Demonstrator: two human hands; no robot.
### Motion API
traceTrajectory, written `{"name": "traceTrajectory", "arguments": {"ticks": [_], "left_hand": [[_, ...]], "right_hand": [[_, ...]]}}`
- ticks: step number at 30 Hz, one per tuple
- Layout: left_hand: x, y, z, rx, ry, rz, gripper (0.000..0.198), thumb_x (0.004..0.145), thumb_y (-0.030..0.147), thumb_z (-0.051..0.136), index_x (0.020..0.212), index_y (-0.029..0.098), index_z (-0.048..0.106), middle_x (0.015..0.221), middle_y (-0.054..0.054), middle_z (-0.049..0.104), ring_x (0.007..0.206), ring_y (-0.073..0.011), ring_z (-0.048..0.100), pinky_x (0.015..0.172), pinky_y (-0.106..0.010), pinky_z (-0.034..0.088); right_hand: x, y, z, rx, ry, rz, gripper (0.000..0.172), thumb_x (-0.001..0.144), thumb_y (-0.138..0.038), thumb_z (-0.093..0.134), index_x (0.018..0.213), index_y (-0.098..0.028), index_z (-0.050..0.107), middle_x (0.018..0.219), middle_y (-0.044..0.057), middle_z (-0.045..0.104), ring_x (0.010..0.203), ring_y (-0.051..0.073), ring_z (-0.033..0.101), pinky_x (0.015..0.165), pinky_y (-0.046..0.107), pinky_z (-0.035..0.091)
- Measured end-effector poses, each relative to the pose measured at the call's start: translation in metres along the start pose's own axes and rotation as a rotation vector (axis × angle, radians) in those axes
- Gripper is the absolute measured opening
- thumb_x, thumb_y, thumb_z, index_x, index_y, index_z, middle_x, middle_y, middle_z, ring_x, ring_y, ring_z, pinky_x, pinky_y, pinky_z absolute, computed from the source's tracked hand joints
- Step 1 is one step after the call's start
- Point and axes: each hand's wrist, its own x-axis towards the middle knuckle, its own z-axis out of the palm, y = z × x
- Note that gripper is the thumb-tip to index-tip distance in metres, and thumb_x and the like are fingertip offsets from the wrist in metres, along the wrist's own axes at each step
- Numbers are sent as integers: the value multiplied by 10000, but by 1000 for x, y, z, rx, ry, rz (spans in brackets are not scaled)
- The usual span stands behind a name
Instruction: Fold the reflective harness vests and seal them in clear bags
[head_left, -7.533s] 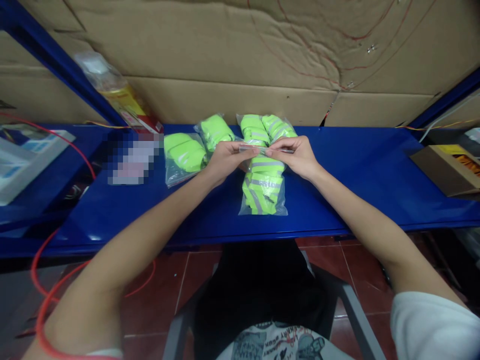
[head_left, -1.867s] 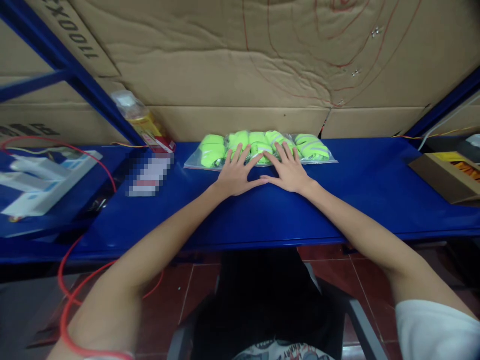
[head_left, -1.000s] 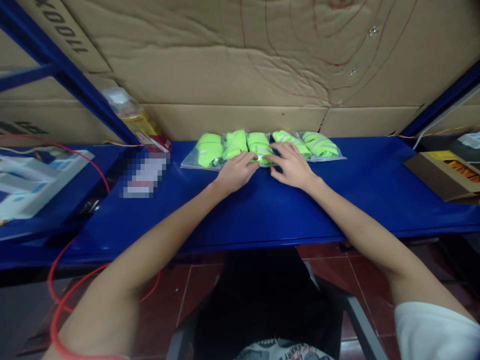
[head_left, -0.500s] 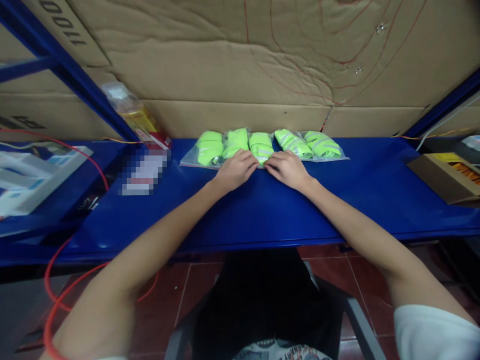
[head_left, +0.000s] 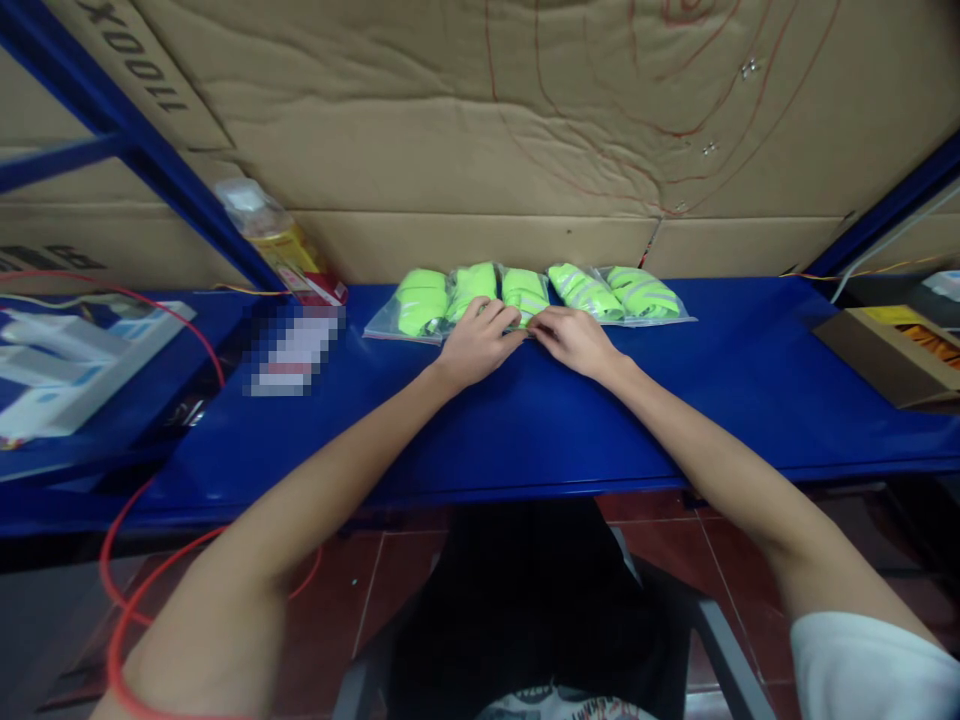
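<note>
Several clear bags of neon-green reflective bands lie in a row at the back of the blue shelf. My left hand and my right hand meet at the near edge of the middle bag. Both have their fingers curled and pinched on that edge. The leftmost bag and the rightmost bag lie untouched on either side.
A plastic-wrapped bottle leans on the blue upright at the back left, above a blurred patch. White boxes sit far left, an open cardboard box far right. A red cable loops below. Cardboard backs the shelf.
Over the last second my fingers have curled tighter on the middle bag's near edge. Earlier I held one bag up, then pressed both flat hands on the row.
</note>
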Motion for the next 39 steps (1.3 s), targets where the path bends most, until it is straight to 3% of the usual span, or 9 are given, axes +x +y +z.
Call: {"name": "traceTrajectory", "arguments": {"ticks": [4, 10, 17, 23, 26, 29, 34, 36, 39], "left_hand": [[2, 4, 1, 18, 7, -54, 352, 1130, 317, 465, 1085, 243, 807, 1168, -140, 743, 1089, -309, 635, 998, -542, 485], [7, 18, -11, -55, 2, 44, 297, 1092, 247, 502, 1063, 201, 793, 1486, -168, 661, 1440, -379, 556, 1146, -608, 472], [-1, 6, -8, -132, 117, -229, 222, 1054, 395, 597, 1031, 215, 726, 1622, -144, 538, 1589, -426, 408, 1248, -648, 441], [-2, -15, 0, -496, 565, -594, 502, 1089, 674, 482, 1009, 206, 647, 1376, -142, 624, 1290, -294, 670, 1098, -493, 629], [-1, -22, 5, -828, 705, -789, 596, 1003, 799, 552, 1169, 231, 618, 1220, -99, 660, 1132, -260, 726, 949, -461, 707], [-2, -26, 10, -1065, 653, -863, 699, 923, 874, 597, 1223, 243, 583, 1199, -98, 693, 1088, -256, 747, 853, -451, 733], [-2, -15, 13, -1276, 300, -850, 617, 974, 829, 560, 1189, 251, 545, 1196, -116, 720, 852, -251, 816, 611, -376, 703], [0, -9, 12, -1254, 301, -886, 573, 961, 793, 620, 1141, 253, 552, 1224, -99, 693, 676, -188, 783, 448, -285, 598], [0, -8, 12, -1149, 434, -898, 483, 950, 689, 712, 1089, 249, 568, 1220, -63, 667, 506, -77, 656, 334, -221, 411]], "right_hand": [[2, -1, -6, -39, 56, 21, 300, 1103, -260, 456, 1089, -172, 742, 1103, 140, 776, 1023, 286, 719, 851, 370, 518], [1, 9, -21, 31, 439, 188, 384, 1146, -427, 342, 1222, -212, 651, 1121, 132, 765, 1000, 285, 715, 915, 409, 542], [-6, -8, -11, 315, 392, 83, 507, 1127, -649, 364, 1138, -241, 665, 969, 69, 740, 849, 223, 696, 860, 375, 581], [-7, 4, -16, 171, 393, 124, 726, 1057, -739, 410, 1500, -190, 583, 1509, 203, 650, 1367, 355, 621, 1209, 558, 464], [-4, 12, -12, 403, 290, 143, 817, 936, -853, 567, 1414, -198, 666, 1322, 173, 770, 1091, 328, 749, 1056, 551, 588], [1, 8, -11, 741, 325, 144, 697, 848, -838, 725, 1169, -220, 757, 869, 53, 796, 712, 225, 735, 753, 425, 665], [6, 8, -41, 757, 676, 142, 523, 921, -756, 727, 888, -236, 781, 683, 6, 687, 541, 165, 638, 522, 327, 582], [11, 13, -55, 708, 775, 143, 574, 946, -801, 656, 898, -241, 771, 703, 17, 685, 628, 191, 691, 553, 336, 600], [31, 18, -72, 684, 693, 123, 615, 919, -842, 654, 922, -233, 740, 702, 9, 674, 701, 200, 721, 593, 337, 625]]}}
